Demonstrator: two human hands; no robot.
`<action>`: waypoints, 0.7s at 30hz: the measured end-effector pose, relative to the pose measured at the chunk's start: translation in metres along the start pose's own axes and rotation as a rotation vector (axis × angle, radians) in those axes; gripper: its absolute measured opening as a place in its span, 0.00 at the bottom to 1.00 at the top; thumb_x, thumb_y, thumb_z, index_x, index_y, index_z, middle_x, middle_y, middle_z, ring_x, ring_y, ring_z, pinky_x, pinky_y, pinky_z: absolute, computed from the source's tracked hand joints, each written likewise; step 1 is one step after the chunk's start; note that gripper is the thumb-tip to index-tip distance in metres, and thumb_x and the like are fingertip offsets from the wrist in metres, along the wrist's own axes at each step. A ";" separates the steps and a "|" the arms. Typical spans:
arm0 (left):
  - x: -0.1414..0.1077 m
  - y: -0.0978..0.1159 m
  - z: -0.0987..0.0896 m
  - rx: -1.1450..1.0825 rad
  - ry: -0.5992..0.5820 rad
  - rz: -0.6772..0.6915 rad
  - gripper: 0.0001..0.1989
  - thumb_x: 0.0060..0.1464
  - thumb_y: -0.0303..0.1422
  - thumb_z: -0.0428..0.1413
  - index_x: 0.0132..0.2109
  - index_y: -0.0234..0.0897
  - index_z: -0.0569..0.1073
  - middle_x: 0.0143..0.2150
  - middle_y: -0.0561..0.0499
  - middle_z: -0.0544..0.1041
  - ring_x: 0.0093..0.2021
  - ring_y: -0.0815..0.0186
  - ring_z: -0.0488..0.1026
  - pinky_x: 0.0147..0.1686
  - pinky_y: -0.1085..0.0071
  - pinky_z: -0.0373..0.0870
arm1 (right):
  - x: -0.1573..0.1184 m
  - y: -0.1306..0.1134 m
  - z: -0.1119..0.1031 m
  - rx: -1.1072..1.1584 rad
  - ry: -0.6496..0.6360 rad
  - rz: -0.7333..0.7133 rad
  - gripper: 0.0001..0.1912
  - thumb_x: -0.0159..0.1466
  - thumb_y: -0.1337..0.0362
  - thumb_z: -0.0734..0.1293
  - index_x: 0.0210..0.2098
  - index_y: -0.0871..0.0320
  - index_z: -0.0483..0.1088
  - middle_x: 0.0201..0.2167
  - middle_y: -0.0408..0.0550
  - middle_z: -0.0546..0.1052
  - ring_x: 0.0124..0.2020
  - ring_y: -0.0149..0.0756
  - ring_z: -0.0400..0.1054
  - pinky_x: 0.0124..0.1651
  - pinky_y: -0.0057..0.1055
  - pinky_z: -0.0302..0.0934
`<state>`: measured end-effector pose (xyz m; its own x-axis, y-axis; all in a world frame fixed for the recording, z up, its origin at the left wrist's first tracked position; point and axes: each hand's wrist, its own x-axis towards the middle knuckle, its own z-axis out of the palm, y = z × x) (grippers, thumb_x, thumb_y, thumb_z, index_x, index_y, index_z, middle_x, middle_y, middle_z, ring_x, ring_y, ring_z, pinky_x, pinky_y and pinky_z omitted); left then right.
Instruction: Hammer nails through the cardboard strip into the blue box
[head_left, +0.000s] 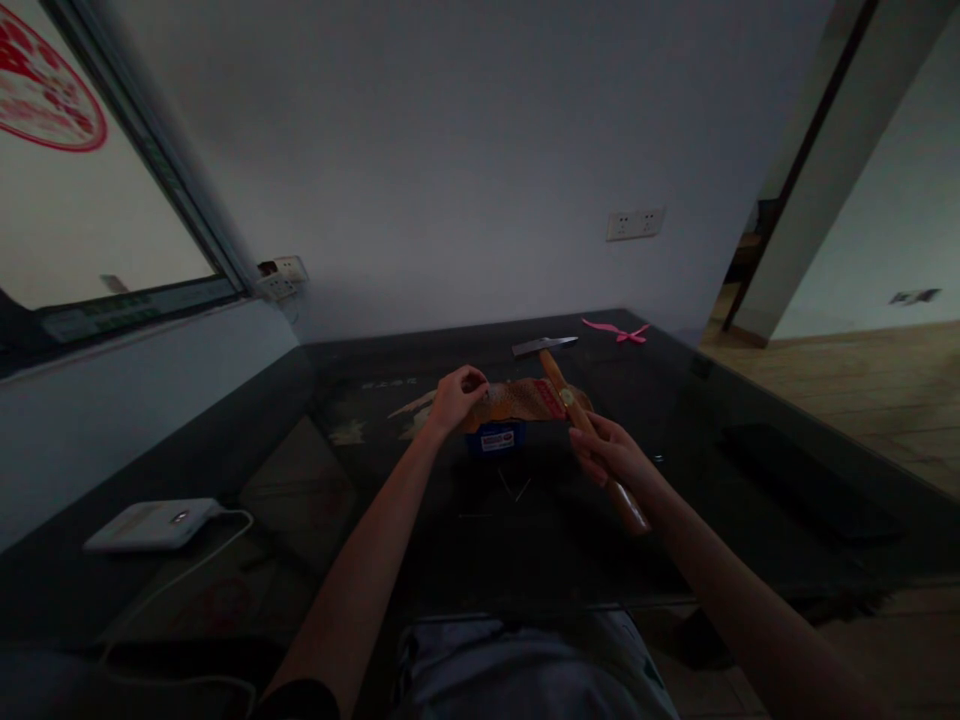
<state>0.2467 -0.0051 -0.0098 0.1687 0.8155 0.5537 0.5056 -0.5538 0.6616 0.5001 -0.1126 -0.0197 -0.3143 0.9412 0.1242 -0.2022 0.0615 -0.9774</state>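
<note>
Evidently, the right hand [609, 450] is wrapped around the wooden handle of a hammer [586, 412], gripping it partway along, so that the butt sticks out below the palm and the metal head lies beyond the fingers, farther up the desk [570, 560]. Left of that hand, the left hand [459, 396] is at the left end of a brown patterned sheet [517, 402] with a red band; its fingers curl toward the thumb, but the light is too dim to tell whether they press together or pinch something small. The sheet runs rightward from the left hand, its right end passing behind the hammer handle. Just below and right of the left hand, a blue box [496, 440] with a pale label shows under the sheet's near edge. Nearer the person, between the two hands, two thin slivers [516, 499] form a V. Beyond the right hand lies a pink ribbon [631, 336]; well to its right, a long black object [810, 485]. Well left of the left hand rests a white device [154, 526] with a cable.
</note>
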 end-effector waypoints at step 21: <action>-0.004 -0.003 0.000 0.121 -0.038 -0.019 0.04 0.47 0.27 0.57 0.33 0.34 0.74 0.32 0.49 0.77 0.33 0.66 0.73 0.36 0.71 0.69 | 0.019 -0.095 0.013 -0.933 -0.126 -0.051 0.10 0.58 0.59 0.63 0.33 0.59 0.63 0.16 0.37 0.64 0.10 0.24 0.59 0.11 0.22 0.52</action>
<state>0.2447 -0.0064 -0.0136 0.1884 0.8327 0.5207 0.6074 -0.5154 0.6045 0.5015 -0.1046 0.0777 -0.4344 0.8906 0.1347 0.5891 0.3941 -0.7054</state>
